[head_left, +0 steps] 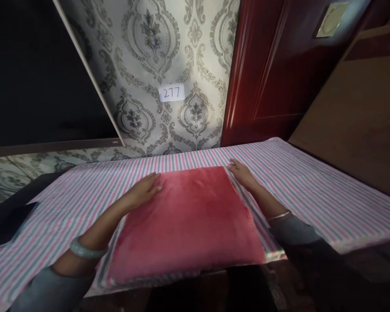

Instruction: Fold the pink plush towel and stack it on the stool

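A flat, roughly square piece of pinkish-red plush fabric point(188, 216) lies at the front of a table covered with a striped cloth point(312, 190). Whether it is a folded blanket or a cover, I cannot tell. My left hand point(144, 190) rests on its far left corner, fingers stretched out and thumb apart. Beside the far right corner is my right hand point(242, 173), fingers extended over the striped cloth. It seems to hold nothing, and contact with the fabric's edge is unclear.
A large dark screen point(48, 78) stands at the left before patterned wallpaper point(152, 39), which bears a paper label point(172, 92) reading 277. A dark flat object point(13, 225) lies at the table's left. Behind stands a red-brown wooden panel point(276, 78); a brown board point(360, 117) is right.
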`<control>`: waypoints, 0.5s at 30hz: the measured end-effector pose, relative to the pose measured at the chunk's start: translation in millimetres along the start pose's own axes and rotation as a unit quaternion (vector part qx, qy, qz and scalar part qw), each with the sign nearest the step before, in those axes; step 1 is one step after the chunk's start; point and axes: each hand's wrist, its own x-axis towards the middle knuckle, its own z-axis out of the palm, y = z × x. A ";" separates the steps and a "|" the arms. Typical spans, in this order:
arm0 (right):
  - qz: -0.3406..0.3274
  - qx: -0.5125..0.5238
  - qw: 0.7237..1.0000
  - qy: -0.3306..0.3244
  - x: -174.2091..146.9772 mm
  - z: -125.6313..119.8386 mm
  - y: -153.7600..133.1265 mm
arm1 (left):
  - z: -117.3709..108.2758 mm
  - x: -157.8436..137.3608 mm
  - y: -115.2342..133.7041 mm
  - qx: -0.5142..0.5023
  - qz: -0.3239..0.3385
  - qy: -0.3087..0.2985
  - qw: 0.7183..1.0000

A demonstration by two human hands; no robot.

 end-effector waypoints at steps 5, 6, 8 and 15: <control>-0.196 -0.215 0.947 -0.136 -28.5 45.1 -55.9 | 26.3 26.7 53.3 0.040 0.051 0.017 0.998; -0.210 -0.263 0.929 -0.153 -38.0 59.4 -60.5 | 36.4 29.5 62.8 0.049 0.060 0.030 0.997; -0.209 -0.340 0.902 -0.162 -56.3 83.3 -59.8 | 58.0 31.0 75.6 0.071 0.059 0.050 0.994; -0.203 -0.406 0.876 -0.167 -74.7 97.5 -31.1 | 96.4 22.7 74.2 0.109 0.045 0.079 0.990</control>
